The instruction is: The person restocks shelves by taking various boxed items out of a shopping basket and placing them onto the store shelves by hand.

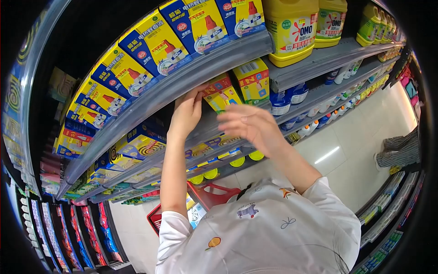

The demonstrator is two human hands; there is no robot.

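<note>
My left hand (187,112) reaches up under the front lip of a shelf, its fingers at the upper left corner of a red and yellow box (224,98). Its fingertips are partly hidden there, so I cannot tell whether they grip the box. My right hand (253,127) is in front of and below that box, smeared by motion, fingers apart with nothing in them. A second red and yellow box (255,84), showing a barcode on top, stands just to the right of the first.
Blue and yellow boxes (166,48) line the shelf above my hands. Yellow OMO jugs (292,32) stand at upper right. Coil-printed boxes (141,144) sit lower left. A red shopping basket (212,194) is below my arms. Another person's legs (399,150) show at right.
</note>
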